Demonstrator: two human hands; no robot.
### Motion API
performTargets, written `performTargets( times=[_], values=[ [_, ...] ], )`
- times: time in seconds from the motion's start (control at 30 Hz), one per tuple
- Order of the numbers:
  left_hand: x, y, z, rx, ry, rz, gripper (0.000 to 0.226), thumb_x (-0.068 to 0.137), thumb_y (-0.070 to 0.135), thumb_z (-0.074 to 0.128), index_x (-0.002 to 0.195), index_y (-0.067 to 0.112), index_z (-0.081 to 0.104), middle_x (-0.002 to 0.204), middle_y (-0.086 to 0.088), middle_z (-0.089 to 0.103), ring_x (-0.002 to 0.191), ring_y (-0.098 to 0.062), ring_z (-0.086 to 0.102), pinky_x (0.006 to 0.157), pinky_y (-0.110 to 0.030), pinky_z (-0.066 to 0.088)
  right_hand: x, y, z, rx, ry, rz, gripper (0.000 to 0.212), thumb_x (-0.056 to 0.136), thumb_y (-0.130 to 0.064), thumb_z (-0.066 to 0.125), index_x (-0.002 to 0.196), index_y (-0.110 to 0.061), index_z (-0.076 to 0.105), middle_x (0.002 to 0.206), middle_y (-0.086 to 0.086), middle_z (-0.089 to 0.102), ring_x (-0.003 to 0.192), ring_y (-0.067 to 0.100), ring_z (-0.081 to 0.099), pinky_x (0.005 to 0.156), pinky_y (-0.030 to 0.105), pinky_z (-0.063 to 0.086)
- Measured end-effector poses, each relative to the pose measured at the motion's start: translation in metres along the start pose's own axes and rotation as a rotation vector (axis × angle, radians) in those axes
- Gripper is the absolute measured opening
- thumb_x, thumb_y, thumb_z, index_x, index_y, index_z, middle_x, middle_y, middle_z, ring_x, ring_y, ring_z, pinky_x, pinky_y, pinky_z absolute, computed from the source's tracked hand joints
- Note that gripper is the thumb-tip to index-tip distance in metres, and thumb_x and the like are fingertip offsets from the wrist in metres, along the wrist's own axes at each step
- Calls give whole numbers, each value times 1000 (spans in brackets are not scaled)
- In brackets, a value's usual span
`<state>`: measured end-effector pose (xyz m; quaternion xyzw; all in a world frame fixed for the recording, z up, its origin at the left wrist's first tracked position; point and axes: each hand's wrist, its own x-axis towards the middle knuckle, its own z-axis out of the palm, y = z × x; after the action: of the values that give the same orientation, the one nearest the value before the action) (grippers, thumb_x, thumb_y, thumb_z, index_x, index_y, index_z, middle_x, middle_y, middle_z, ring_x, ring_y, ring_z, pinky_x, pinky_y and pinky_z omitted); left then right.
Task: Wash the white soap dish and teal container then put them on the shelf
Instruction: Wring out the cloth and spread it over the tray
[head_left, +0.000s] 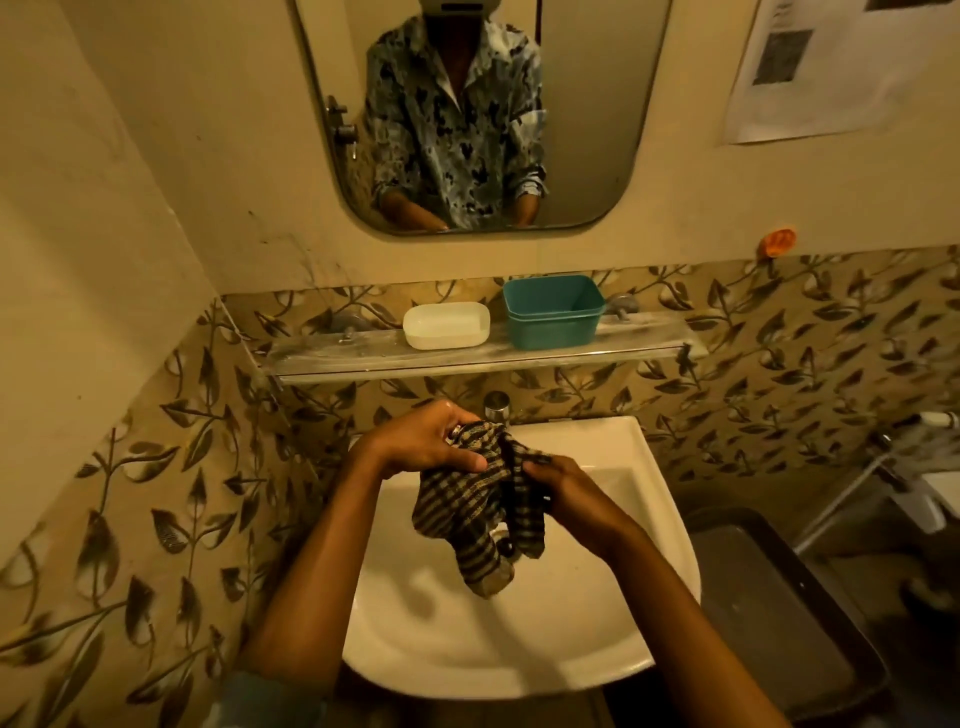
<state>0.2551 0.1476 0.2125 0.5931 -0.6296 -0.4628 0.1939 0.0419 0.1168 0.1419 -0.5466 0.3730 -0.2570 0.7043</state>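
The white soap dish (447, 325) and the teal container (553, 310) stand side by side on the glass shelf (332, 358) above the basin, the dish to the left. Both hands hover over the white sink (441, 639). My left hand (426, 439) and my right hand (561, 486) both grip a striped dark-and-tan cloth (478, 525), which hangs bunched between them down toward the drain. The cloth's upper end is near the tap (497, 406).
A mirror (483, 114) hangs above the shelf and reflects a person in a patterned shirt. Leaf-patterned tiles cover the wall. A dark bin (769, 608) sits right of the sink. A paper notice (815, 67) and an orange hook (777, 241) are on the right wall.
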Motion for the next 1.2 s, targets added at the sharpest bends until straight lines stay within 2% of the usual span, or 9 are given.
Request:
performTargets(
  times=[0.13,0.3,0.43,0.6,0.73,0.87,1.0,1.13,1.2],
  values=[
    [8,13,4,258,-26,-32,21,79,30,73,98,28,67,97,1,70,95,-17,67,78,-32,57,-17,-10,-23,-6,177,-39,26,94,-8,41,97,-4,66,93,17,68,91,36,61,73,38,48],
    [22,31,19,400,-167,-4,20,83,34,68,98,21,70,94,2,71,91,-14,68,88,-38,55,-43,-29,-56,-75,301,-144,26,88,-5,44,100,-7,67,107,17,68,105,31,61,92,42,46],
    [38,52,43,326,-183,127,19,89,39,59,101,26,66,105,0,68,100,-16,64,90,-40,54,-69,-40,-87,-51,337,-114,38,62,-14,56,97,-2,63,104,14,66,103,29,61,82,36,50],
    [69,91,85,353,-279,227,42,79,34,72,118,23,60,100,19,60,98,-1,58,76,-13,47,-129,-55,-137,-118,530,-150,6,83,-17,66,88,-14,66,92,3,69,96,20,65,79,30,52],
    [111,112,130,530,-448,326,21,83,31,69,104,26,68,91,16,67,84,7,62,70,-9,48,-186,-51,-187,-101,635,-200,8,84,-10,66,83,-16,62,84,0,66,83,8,64,68,20,52],
    [164,126,192,523,-333,443,16,89,30,61,100,21,69,85,11,63,73,3,55,72,-27,46,-220,-28,-242,-166,775,-153,12,81,-7,69,83,-5,57,74,4,59,68,6,62,58,15,48],
    [230,131,251,501,-174,451,15,84,32,64,94,23,71,91,3,72,82,-12,64,70,-30,50,-238,14,-307,-169,916,-65,20,78,-3,72,72,-9,53,68,4,58,62,5,59,54,15,46],
    [308,125,314,603,-189,375,13,83,19,67,96,19,70,94,-1,69,87,-16,62,73,-30,46,-225,81,-376,-207,965,119,25,72,-5,78,66,-12,54,65,5,56,63,13,53,53,15,44],
    [343,113,339,659,-212,302,11,84,21,66,94,25,66,93,2,66,85,-12,60,72,-29,45,-209,119,-402,-216,986,206,29,69,-8,81,61,-15,54,61,4,55,62,14,51,57,23,43]
  ],
)
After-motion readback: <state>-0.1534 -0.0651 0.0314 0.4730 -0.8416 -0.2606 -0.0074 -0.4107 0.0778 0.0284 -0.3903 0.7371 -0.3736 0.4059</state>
